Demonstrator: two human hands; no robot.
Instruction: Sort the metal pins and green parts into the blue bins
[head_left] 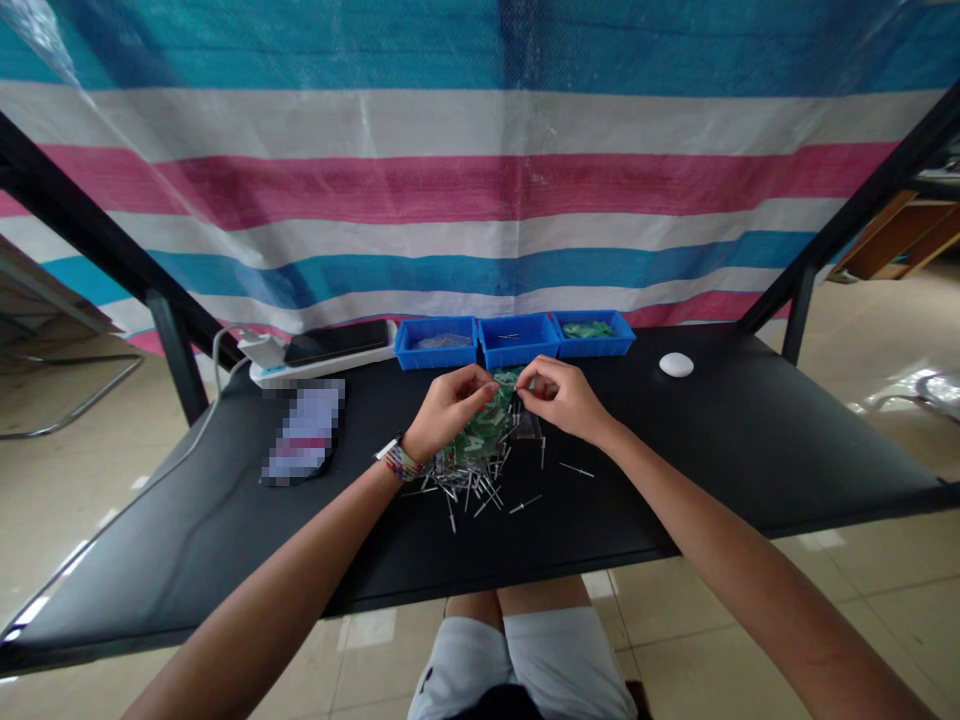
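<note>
My left hand is closed in a pinch over the left side of a mixed pile. Facing it, my right hand also pinches with thumb and forefinger. Whatever is between the fingertips of either hand is too small to make out. Beneath them lie green plastic pieces, partly hidden by the hands. Silver blind rivets spill toward the front of the pile. A few single rivets lie apart on the right. Small clear pieces show under my right hand.
Behind the pile stand a blue bin with clear pieces, one with a few rivets, and one with green pieces. On the black table are a white mouse, a power strip with a dark phone, and a blurred item.
</note>
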